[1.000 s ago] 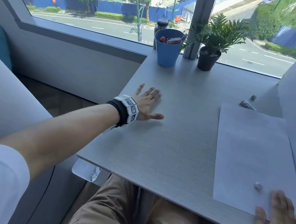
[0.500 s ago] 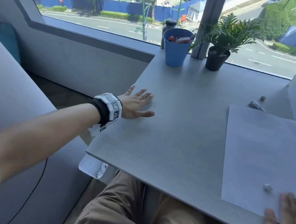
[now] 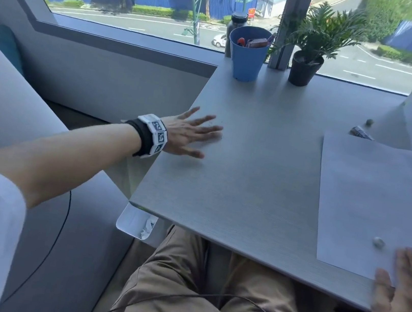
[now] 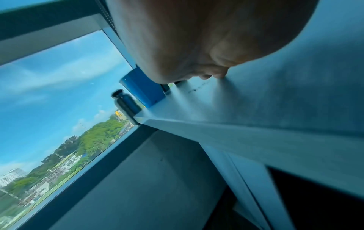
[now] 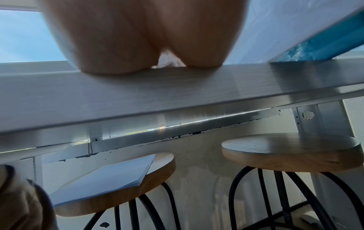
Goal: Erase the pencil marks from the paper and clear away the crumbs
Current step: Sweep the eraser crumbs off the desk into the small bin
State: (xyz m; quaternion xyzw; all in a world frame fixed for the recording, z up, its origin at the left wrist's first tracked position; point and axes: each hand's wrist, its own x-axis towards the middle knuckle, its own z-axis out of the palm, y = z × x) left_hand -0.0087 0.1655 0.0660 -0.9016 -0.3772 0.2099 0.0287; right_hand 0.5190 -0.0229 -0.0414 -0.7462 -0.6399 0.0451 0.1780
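A white sheet of paper [image 3: 369, 201] lies on the right side of the grey table [image 3: 248, 189]. No pencil marks show on it from here. A small grey-white lump [image 3: 378, 241] sits near the sheet's front edge. My right hand [image 3: 400, 281] lies flat with straight fingers on the sheet's near corner and the table's front edge, holding nothing. My left hand [image 3: 199, 136] presses flat on the table near its left edge, fingers spread. A few dark crumbs [image 3: 211, 123] lie at its fingertips, and the same crumbs [image 4: 199, 88] show in the left wrist view.
A blue cup [image 3: 247, 52], a dark bottle [image 3: 236, 24] and a potted plant [image 3: 307, 64] stand at the window. A wrapper [image 3: 360, 132] and a small ball [image 3: 369, 122] lie beyond the paper. A white tray [image 3: 136, 221] hangs below the table's front left corner. Two stools [image 5: 291, 149] stand under the table.
My left hand has slid a little toward the table's left edge, staying flat. My right hand has stayed on the paper's near corner.
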